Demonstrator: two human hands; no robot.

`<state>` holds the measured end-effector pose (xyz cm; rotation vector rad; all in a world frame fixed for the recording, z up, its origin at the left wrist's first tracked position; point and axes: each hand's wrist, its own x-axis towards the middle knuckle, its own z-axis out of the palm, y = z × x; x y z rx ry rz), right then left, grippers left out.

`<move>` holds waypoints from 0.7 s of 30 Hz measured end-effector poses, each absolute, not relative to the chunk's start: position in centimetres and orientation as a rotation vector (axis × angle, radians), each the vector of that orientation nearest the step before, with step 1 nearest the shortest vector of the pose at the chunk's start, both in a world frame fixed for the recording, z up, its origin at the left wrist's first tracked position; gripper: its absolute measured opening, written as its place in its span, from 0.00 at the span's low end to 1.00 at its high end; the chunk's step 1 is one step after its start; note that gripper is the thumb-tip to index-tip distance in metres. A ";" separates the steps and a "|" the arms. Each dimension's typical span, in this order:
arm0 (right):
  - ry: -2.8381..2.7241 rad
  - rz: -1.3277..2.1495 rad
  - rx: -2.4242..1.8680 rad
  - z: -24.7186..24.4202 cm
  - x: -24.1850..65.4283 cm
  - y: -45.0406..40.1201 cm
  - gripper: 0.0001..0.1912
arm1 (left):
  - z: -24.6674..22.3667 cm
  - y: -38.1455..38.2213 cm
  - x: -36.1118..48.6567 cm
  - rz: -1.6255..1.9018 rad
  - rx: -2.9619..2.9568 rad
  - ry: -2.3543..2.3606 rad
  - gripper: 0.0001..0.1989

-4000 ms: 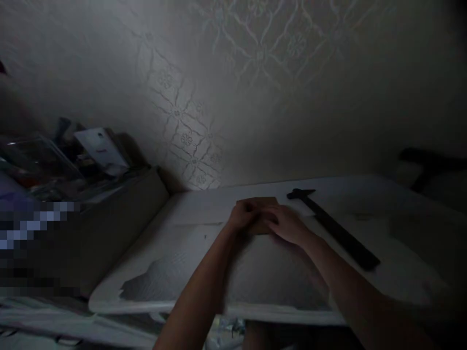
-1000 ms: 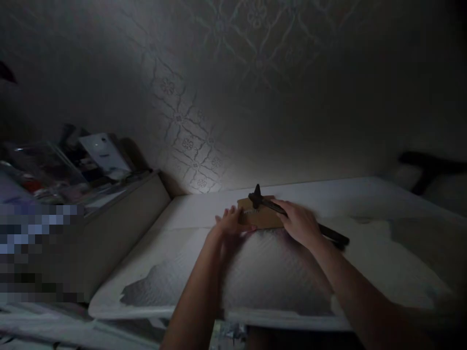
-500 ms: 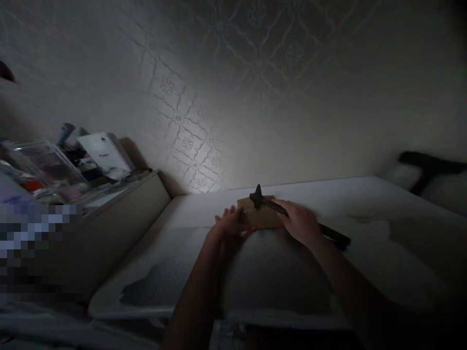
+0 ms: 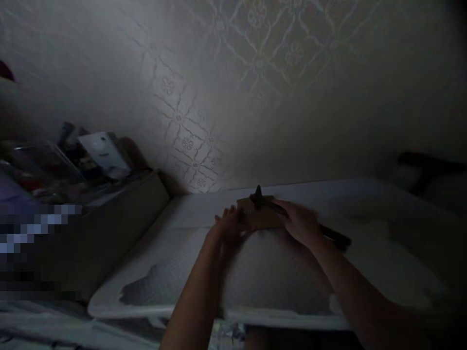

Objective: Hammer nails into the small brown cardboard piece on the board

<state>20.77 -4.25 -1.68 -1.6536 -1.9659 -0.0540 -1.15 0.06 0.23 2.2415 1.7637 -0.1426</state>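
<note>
While my left hand point(image 4: 229, 222) is apparently (dim view) gripping the brown block point(image 4: 267, 221) for steadiness, right hand point(image 4: 302, 223) is clasping hammer point(image 4: 275, 207) mid-handle, head point(image 4: 257, 197) projecting beyond.

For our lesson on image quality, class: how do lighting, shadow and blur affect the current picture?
Head view: dim, with the patterned wall brightest left of centre; head view: the lower right corner sinks into near-black; head view: the hammer reads almost as a silhouette, and marks on the cardboard are too faint to identify; head view: blocky pixels mask part of the left edge.
</note>
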 end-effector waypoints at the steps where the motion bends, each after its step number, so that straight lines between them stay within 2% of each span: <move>1: -1.968 -0.054 -1.653 -1.7 20.8 -4.3 0.22 | 0.2 0.1 -1.1 -0.139 2.239 1.763 0.50; 21: -1.961 -0.052 -1.643 -1.6 20.9 -4.3 0.22 | 0.4 0.0 -1.1 -0.130 2.210 1.753 0.50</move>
